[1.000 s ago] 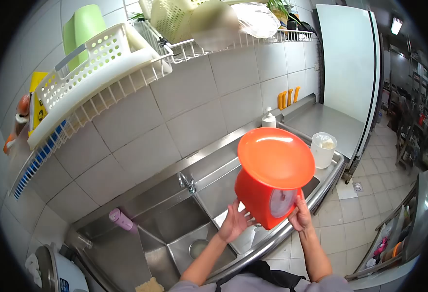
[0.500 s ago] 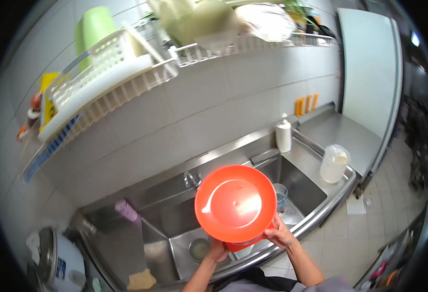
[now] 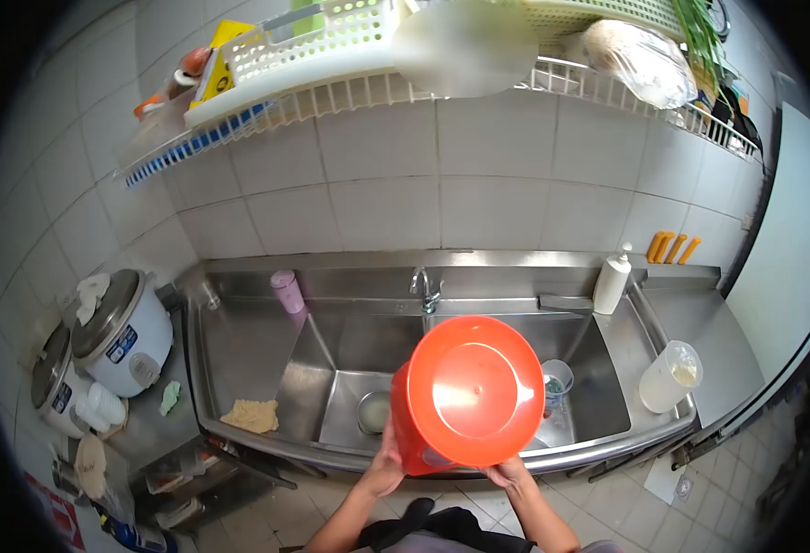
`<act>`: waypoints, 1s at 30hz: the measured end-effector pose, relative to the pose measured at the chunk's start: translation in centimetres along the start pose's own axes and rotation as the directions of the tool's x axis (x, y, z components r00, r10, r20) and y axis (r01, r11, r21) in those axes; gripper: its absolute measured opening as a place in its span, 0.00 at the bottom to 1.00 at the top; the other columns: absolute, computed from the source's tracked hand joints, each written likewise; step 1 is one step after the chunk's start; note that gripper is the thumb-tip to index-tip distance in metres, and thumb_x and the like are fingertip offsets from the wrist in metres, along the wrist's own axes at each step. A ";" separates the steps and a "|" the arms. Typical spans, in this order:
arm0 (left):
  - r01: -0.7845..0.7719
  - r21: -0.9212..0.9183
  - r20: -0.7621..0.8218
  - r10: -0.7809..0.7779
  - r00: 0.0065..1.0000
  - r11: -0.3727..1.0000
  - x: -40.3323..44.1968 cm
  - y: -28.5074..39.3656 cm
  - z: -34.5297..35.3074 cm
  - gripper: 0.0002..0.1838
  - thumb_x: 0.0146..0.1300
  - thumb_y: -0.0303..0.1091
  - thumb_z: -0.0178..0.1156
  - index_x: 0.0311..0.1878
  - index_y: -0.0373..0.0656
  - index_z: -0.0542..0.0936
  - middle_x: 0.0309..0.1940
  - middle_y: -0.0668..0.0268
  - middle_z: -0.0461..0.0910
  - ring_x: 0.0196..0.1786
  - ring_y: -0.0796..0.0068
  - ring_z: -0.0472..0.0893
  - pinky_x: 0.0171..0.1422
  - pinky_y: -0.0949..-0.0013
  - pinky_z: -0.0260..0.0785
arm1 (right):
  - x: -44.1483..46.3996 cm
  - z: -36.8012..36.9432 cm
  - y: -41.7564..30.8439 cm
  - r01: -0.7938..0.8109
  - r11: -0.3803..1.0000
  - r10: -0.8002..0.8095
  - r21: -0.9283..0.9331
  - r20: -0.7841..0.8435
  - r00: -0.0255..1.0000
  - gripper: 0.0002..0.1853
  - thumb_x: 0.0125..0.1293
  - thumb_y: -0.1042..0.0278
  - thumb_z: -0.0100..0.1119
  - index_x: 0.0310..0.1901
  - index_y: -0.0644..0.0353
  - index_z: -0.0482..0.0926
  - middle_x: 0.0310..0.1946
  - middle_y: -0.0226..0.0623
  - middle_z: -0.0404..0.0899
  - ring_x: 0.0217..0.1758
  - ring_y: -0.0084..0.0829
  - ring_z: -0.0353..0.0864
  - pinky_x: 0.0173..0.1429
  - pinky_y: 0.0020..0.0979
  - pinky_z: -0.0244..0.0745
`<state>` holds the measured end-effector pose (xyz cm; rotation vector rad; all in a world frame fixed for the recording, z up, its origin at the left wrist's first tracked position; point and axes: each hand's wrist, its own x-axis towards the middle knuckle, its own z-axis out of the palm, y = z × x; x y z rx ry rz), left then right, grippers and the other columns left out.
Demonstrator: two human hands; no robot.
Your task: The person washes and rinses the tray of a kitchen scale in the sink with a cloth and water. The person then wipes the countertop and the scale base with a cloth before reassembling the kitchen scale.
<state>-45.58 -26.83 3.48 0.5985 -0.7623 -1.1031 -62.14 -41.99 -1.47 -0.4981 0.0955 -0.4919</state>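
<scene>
An orange-red scale point(image 3: 475, 391) with a round, shallow pan on top is held up over the front of the sink, between the two basins. My left hand point(image 3: 386, 465) grips its lower left side, with the fingers partly hidden by the body. My right hand point(image 3: 508, 472) holds it from below on the right, its fingertips under the pan. The pan covers most of the body and the dial. Behind it stands the faucet point(image 3: 426, 290). A clear cup point(image 3: 557, 379) sits in the right basin.
A pink bottle point(image 3: 287, 291), a tan cloth point(image 3: 251, 416), a white pump bottle point(image 3: 611, 280) and a plastic jug point(image 3: 670, 377) stand or lie around the sink. Rice cookers point(image 3: 124, 336) are at the left. A wire shelf point(image 3: 359, 94) runs above.
The view has swung to the right and the sink now looks level. The scale has come over the sink's middle, its pan turned toward me. Both hands have kept hold of it.
</scene>
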 end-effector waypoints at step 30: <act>0.035 0.898 -0.417 0.825 0.380 0.438 -23.2 23.5 -25.7 0.36 0.61 0.41 0.50 0.66 0.37 0.47 0.63 0.54 0.56 0.65 0.62 0.58 0.68 0.61 0.46 | 28.1 20.1 48.1 -0.037 0.597 0.674 -0.802 0.476 0.565 0.30 0.57 0.69 0.54 0.63 0.52 0.60 0.64 0.37 0.55 0.68 0.28 0.49 0.69 0.30 0.44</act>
